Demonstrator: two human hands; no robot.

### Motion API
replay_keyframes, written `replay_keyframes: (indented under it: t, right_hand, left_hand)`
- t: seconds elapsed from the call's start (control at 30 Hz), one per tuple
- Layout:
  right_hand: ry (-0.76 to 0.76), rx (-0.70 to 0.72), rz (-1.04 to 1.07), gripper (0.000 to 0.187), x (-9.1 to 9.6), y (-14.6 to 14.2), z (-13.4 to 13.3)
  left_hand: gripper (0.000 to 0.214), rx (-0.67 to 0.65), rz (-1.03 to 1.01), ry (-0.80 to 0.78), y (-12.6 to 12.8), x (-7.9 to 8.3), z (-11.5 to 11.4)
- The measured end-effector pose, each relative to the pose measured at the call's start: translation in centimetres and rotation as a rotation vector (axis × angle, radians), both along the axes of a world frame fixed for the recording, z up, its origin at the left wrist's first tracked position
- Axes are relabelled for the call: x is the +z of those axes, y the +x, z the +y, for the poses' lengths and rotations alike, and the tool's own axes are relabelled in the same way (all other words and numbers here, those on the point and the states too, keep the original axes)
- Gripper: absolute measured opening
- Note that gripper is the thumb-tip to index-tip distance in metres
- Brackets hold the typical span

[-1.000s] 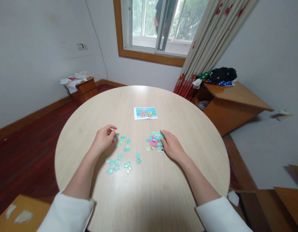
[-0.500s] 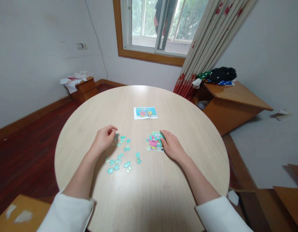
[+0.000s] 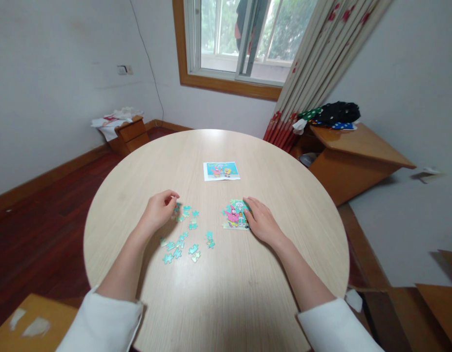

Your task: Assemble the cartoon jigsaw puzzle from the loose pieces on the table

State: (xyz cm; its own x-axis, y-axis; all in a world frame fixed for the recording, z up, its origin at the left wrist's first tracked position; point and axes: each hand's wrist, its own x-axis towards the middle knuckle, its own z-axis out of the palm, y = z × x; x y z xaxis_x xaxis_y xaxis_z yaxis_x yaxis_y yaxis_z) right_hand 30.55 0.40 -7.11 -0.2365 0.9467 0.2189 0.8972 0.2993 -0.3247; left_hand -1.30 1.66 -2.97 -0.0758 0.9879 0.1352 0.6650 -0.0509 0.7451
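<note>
My left hand [image 3: 160, 210] is over the left end of a scatter of loose turquoise jigsaw pieces [image 3: 186, 213], its thumb and fingers curled together in a pinch. Whatever may be between those fingertips is too small to make out. My right hand [image 3: 261, 220] lies flat, fingers stretched out, over the right side of a partly joined jigsaw puzzle [image 3: 232, 215]. A pink starfish figure shows on the joined part, and my fingers cover its right edge. Closer to me lie more loose pieces [image 3: 177, 253], with a small joined clump [image 3: 210, 239] to their right.
A printed reference picture [image 3: 222, 171] lies farther back on the round wooden table [image 3: 226, 303]. Behind the table are a window [image 3: 244, 39] and a curtain [image 3: 321, 54]. A wooden cabinet [image 3: 357, 156] with cloths on top stands at the right.
The view has shifted very slightly. Both hands and the pieces stay where they were.
</note>
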Motion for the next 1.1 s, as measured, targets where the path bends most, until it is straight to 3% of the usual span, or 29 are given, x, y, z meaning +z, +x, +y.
replay_keyframes:
  t: [1.1]
  right_hand:
    - [0.039,0.010,0.013,0.044,-0.44,0.14,0.05]
  left_hand:
    - [0.026,-0.071,0.081,-0.031,0.27,0.19,-0.24]
